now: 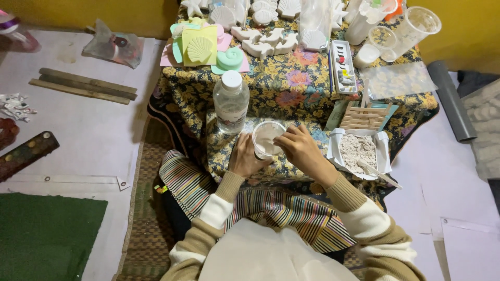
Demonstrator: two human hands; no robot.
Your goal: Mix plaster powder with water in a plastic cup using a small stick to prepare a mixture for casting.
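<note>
**A:** Both hands are low over the floral-clothed table (271,86), right at its near edge. The left hand (244,156) is wrapped around the side of a clear plastic cup (266,138), fingers curled and gripping it, steadying it upright.

**B:** And the right hand (298,148) comes in from the other side, knuckles up, wrist bent down over the cup's rim. Its fingers are pinched on something thin that dips into the cup; too small to say what it is.

**A:** Agreed, clenched on a slim tool, that's as far as I'd go. Just behind the cup, almost touching the left hand, stands a clear water bottle (230,102) with a white cap, upright.

**B:** To the right of the right hand, a white paper tray (358,151) holds pale crumbly powder, with a flat stick lying in it. Behind that, a stack of wooden sticks (364,117), and further back a paint palette box (342,66).

**A:** Inside the cup, a whitish mix lies at the bottom. At the far right of the table, more clear cups (416,26) lie tipped together.

**B:** The back of the table is crowded with white shell-shaped casts (263,41), and painted shell pieces (208,49) in yellow, pink and green sit at the left. Nothing lies between the hands and the cup.
</note>
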